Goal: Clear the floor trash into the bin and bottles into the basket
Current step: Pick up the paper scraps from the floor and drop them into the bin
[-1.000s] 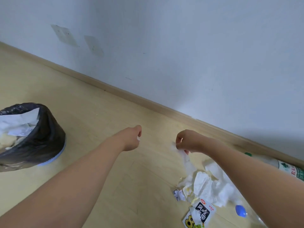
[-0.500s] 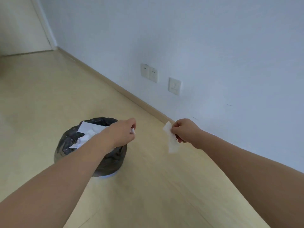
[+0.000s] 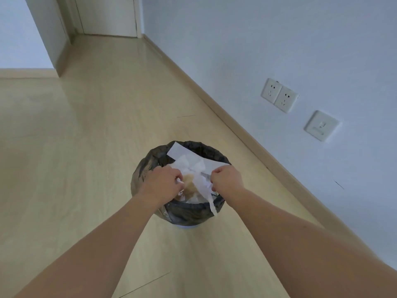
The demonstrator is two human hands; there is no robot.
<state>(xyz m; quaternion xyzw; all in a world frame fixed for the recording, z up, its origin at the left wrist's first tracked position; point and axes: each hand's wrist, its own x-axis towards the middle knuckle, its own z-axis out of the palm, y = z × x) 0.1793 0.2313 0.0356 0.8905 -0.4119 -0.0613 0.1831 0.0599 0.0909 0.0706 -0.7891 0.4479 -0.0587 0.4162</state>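
Both bare forearms reach forward and down, side by side, over the bin: the left hand (image 3: pixel 162 182) is curled around a small crumpled white scrap (image 3: pixel 178 181), and the right hand (image 3: pixel 226 179) pinches a long white strip of tissue (image 3: pixel 206 191). The strip hangs from the fingers, its long axis running down toward the camera, its tip draped over the near rim. Below stands the round bin lined with a black plastic bag (image 3: pixel 148 166), full of white paper, on the pale wooden floor (image 3: pixel 86 136) near the skirting.
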